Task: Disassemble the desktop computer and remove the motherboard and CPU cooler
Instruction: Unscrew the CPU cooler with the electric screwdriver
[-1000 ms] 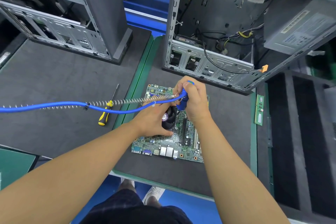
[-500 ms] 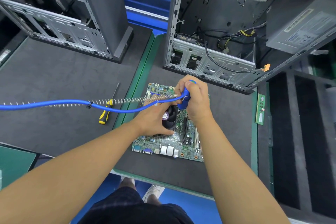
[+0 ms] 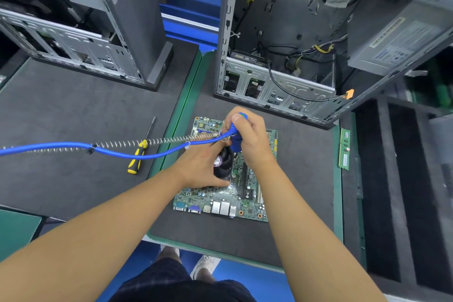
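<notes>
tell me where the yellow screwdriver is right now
In the head view the yellow-handled screwdriver lies on the dark mat, left of the motherboard and beneath the blue hose that crosses it.

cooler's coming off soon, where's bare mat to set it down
Bare mat lies right of the motherboard, up to the RAM stick, and between its ports and the near edge. The left mat is open between the left case and the screwdriver; the hose crosses over it. Crowded: left hand on the cooler, right hand on the driver.

Bare metal case [image 3: 277, 86]; matt dark mat [image 3: 73, 110]; glossy blue hose [image 3: 61, 147].
</notes>
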Available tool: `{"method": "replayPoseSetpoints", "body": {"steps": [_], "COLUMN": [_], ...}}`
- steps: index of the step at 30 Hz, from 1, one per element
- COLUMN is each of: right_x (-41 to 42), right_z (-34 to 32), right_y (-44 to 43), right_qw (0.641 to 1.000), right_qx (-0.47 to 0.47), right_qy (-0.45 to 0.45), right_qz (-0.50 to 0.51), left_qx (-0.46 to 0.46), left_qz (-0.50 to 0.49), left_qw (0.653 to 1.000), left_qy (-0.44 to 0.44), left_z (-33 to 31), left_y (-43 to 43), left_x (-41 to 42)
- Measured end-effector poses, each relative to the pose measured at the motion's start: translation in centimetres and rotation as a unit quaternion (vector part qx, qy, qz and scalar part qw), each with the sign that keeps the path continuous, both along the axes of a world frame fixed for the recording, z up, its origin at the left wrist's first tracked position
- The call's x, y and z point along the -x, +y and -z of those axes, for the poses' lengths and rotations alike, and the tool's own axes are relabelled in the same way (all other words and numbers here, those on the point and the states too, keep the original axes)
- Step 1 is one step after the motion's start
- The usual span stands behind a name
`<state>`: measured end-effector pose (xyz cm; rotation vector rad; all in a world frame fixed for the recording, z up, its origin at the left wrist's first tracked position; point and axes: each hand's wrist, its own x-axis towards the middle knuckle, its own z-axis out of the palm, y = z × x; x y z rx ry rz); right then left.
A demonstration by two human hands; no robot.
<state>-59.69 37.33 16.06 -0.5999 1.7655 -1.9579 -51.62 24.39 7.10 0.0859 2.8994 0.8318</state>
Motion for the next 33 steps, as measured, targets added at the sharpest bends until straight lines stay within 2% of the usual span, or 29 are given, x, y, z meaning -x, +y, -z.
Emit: {"method": "replayPoseSetpoints", "body": {"steps": [9,15,17,20,28,33], "right_x": [-0.7,-2.0,-2.0,-2.0,-2.3,-3.3], "right_z": [0.2,2.0,2.1,2.1,2.5,1.6], "right_y": [1.3,3.1,2.9,2.5,2.5,2.6], "right_qw": [0.999,0.995,0.995,0.996,0.997,0.998], "right_qx": [0.026,0.08,0.083,0.073,0.043,0.016], "right_qy": [-0.035,-0.047,-0.039,-0.03,-0.031,-0.028], "right_qz": [0.011,0.044,0.046,0.042,0.06,0.051], "left_qx": [0.061,0.061,0.06,0.064,0.056,0.099], "left_qz": [0.056,0.07,0.073,0.073,0.052,0.055], "left_qw": [0.996,0.994,0.994,0.995,0.997,0.993], "left_qy": [0.027,0.062,0.045,-0.007,0.015,0.042], "left_z": [-0.4,-0.7,-0.6,-0.5,-1.4,-1.0], "left_y": [-0.2,0.1,0.0,-0.2,0.2,0.2], "left_x": [-0.4,-0.2,0.0,-0.2,-0.1,0.1]}}
